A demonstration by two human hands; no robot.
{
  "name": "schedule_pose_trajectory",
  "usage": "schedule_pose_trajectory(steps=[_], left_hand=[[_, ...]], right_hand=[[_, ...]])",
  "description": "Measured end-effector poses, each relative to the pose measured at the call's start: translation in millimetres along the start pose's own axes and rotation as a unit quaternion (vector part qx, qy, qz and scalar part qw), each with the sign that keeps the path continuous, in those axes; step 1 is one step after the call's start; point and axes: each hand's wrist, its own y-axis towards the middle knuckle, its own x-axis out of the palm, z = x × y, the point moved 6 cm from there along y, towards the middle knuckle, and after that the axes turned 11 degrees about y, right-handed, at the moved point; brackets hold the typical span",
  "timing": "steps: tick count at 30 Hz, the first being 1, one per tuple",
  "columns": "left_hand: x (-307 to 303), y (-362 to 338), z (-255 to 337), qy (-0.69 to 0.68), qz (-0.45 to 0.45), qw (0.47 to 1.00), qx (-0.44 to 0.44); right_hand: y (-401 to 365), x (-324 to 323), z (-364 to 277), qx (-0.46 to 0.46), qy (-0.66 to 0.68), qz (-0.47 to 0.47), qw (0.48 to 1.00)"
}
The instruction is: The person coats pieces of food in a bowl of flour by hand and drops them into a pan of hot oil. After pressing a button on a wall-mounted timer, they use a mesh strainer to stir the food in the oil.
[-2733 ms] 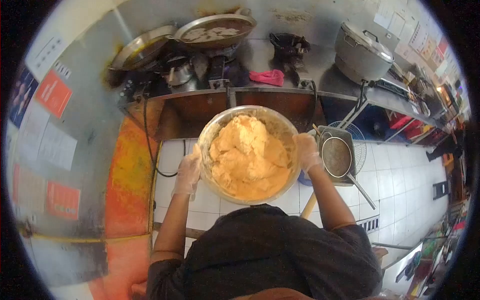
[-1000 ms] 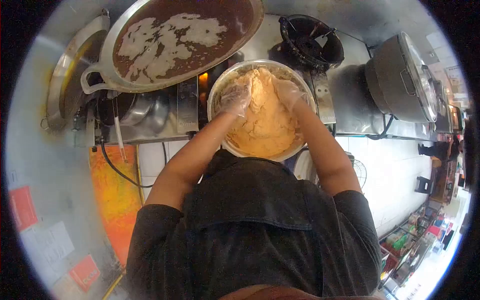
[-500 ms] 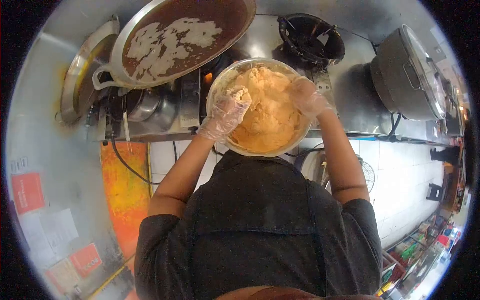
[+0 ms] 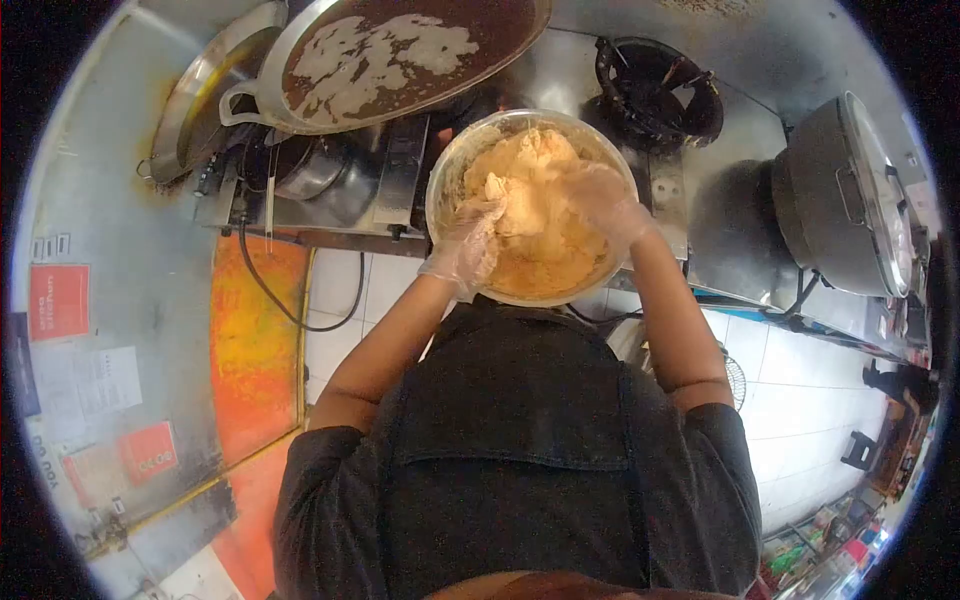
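Note:
A large round bowl (image 4: 437, 205) of orange-tan flour (image 4: 545, 265) sits close in front of my body. Lumpy flour-coated pieces (image 4: 548, 150) lie in its middle and toward its far side. My left hand (image 4: 468, 238), in a clear plastic glove, is over the bowl's left side, its fingers closed round a flour-coated piece (image 4: 497, 190). Over the right side is my right hand (image 4: 608, 205), gloved too and smeared by motion; its fingertips reach into the flour by the pieces.
Behind the bowl at left, a wide pan (image 4: 268, 85) of dark oil with pale foam sits on the stove. A blackened burner ring (image 4: 660, 95) is at back right. Farther right stands a big lidded pot (image 4: 835, 205). An orange panel (image 4: 258, 340) stands below the counter at left.
The camera view has shifted, so the stove and pots appear moved to the right. My right hand has moved inward over the flour. The left still grips a coated piece.

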Motion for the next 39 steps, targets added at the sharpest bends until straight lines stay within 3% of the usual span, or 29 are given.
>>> schedule_pose_trajectory(steps=[1, 2, 3, 4, 5, 6, 7, 9, 10, 13, 15, 19, 21, 22, 24, 25, 27, 28, 29, 30, 31, 32, 33, 35, 37, 38, 39], left_hand=[[-15, 8, -3, 0.082, 0.020, 0.996, 0.039], [-25, 12, -2, 0.163, 0.039, 0.983, 0.077], [-30, 11, -1, 0.162, 0.043, 0.983, 0.076], [-30, 11, -3, 0.003, -0.003, 0.998, 0.058], [-27, 10, -4, -0.155, -0.050, 0.986, 0.041], [-24, 7, 1, -0.155, -0.046, 0.986, 0.044], [-26, 2, 4, -0.084, 0.009, 0.996, 0.041], [-34, -14, 10, 0.062, 0.120, 0.990, 0.026], [-44, -13, 6, 0.065, 0.122, 0.990, 0.026], [-57, -2, -4, 0.003, 0.051, 0.999, 0.011], [-42, -4, 9, 0.103, 0.027, 0.988, 0.113], [-55, 15, 7, 0.149, -0.035, 0.984, 0.093], [-37, 5, 23, 0.180, -0.064, 0.973, 0.126], [-35, 4, 29, 0.177, -0.070, 0.973, 0.131], [-35, 3, 39, 0.163, -0.087, 0.971, 0.150], [-47, 14, 38, 0.159, -0.091, 0.971, 0.152], [-57, 30, 49, 0.363, -0.094, 0.888, 0.267], [-56, 28, 50, 0.361, -0.101, 0.888, 0.268], [-34, 4, 70, 0.518, -0.025, 0.803, 0.293], [-21, -9, 82, 0.654, 0.053, 0.688, 0.310], [-23, 3, 74, 0.652, 0.046, 0.688, 0.315], [-26, 20, 63, 0.674, 0.054, 0.633, 0.376], [-16, 23, 62, 0.666, 0.053, 0.630, 0.397], [2, 27, 61, 0.649, 0.050, 0.621, 0.437], [-1, 50, 49, 0.486, -0.024, 0.808, 0.333], [-7, 69, 39, 0.383, -0.062, 0.873, 0.296], [-5, 55, 56, 0.383, -0.066, 0.873, 0.296]], right_hand=[[-6, 6, 6, -0.001, 0.004, 0.000, 1.000], [-11, 1, 26, 0.144, 0.165, 0.048, 0.975], [-18, -1, 41, 0.282, 0.317, 0.091, 0.901], [-15, -4, 38, 0.279, 0.320, 0.088, 0.901], [-6, -4, 28, 0.308, 0.259, 0.014, 0.915], [-2, -1, 24, 0.334, 0.194, -0.059, 0.921], [2, 8, 27, 0.330, 0.197, -0.060, 0.921], [2, 56, 31, 0.282, 0.192, -0.212, 0.916], [3, 70, 38, 0.281, 0.195, -0.211, 0.916], [11, 82, 50, 0.233, 0.171, -0.196, 0.937], [8, 75, 46, 0.263, 0.206, -0.209, 0.919], [2, 57, 25, 0.331, 0.234, -0.194, 0.893], [-4, 59, 33, 0.327, 0.143, -0.280, 0.891], [-10, 53, 36, 0.330, 0.136, -0.279, 0.892], [-16, 23, 35, 0.350, 0.128, -0.150, 0.916], [-18, 13, 25, 0.352, 0.123, -0.152, 0.915], [-6, -40, -10, 0.329, 0.154, -0.037, 0.931], [-3, -40, -7, 0.334, 0.149, -0.036, 0.930], [1, -31, -6, 0.278, 0.011, -0.164, 0.946], [2, -24, -9, 0.213, -0.127, -0.286, 0.925], [4, -24, -11, 0.220, -0.132, -0.287, 0.923], [11, -26, -15, 0.302, -0.090, -0.256, 0.914], [20, -26, -21, 0.381, -0.046, -0.222, 0.896], [32, -23, -41, 0.405, -0.031, -0.272, 0.872], [28, 6, -27, 0.326, -0.046, -0.135, 0.935], [23, -13, -40, 0.405, 0.072, -0.059, 0.909], [18, -8, -33, 0.409, 0.070, -0.057, 0.908]])
